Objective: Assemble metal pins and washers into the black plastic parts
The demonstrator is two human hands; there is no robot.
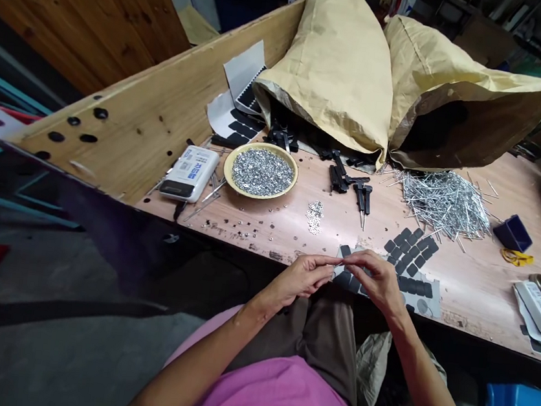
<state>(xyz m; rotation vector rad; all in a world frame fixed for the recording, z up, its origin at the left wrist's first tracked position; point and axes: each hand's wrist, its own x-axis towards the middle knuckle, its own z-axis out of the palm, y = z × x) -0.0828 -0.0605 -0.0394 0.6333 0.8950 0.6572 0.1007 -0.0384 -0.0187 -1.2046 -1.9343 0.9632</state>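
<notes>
Near the front edge of the table, my left hand (310,276) is closed in a pinch on what looks like a thin metal rod (337,265). My right hand (373,275) meets it from the other side, thumb and fingers pinched at the rod's end; anything small between them is hidden. Beneath the hands lies a grey backing sheet (436,306) with rows of dark rounded pads (414,286). More loose black pads (411,250) lie just beyond. A small pile of flat metal nuts or washers (314,217) is spread ahead of my left hand.
A yellow bowl (226,170) of small metal pieces and a white box-like device (190,173) stand left. Black plastic parts (344,175) and a heap of metal rods (446,200) lie behind. Large paper sacks (340,61) fill the back; a blue cup (514,233) lies right.
</notes>
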